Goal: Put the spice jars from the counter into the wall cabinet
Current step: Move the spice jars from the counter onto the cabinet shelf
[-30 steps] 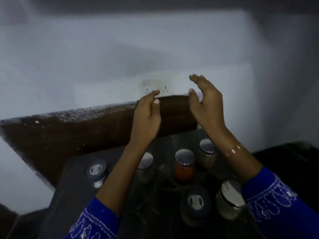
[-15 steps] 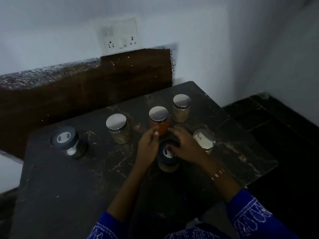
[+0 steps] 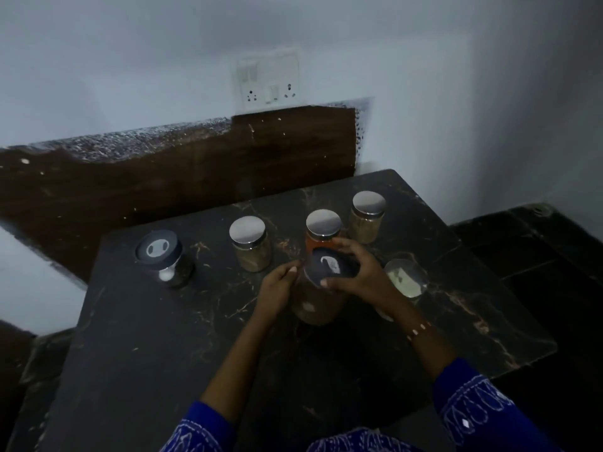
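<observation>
Several spice jars stand on a dark marble counter [image 3: 163, 347]. In the middle, a dark-lidded jar [image 3: 318, 305] of brown spice is held by both hands: my right hand [image 3: 359, 275] wraps over its lid and far side, my left hand [image 3: 277, 288] presses its left side. Behind it stands a red-spice jar [image 3: 323, 228] with a silver lid. Further silver-lidded jars stand at the back left [image 3: 249, 244], back right [image 3: 367, 216] and right [image 3: 406, 280]. Another dark-lidded jar [image 3: 163, 257] stands far left. No wall cabinet is in view.
A brown backsplash [image 3: 163, 184] runs behind the counter, with a white socket plate [image 3: 268, 80] on the wall above. The counter ends at the right, where a darker, lower surface [image 3: 538, 256] lies beyond its edge.
A second ago both hands were raised and open in front of the wall. They came down to the counter and closed around the dark-lidded jar in the middle.
</observation>
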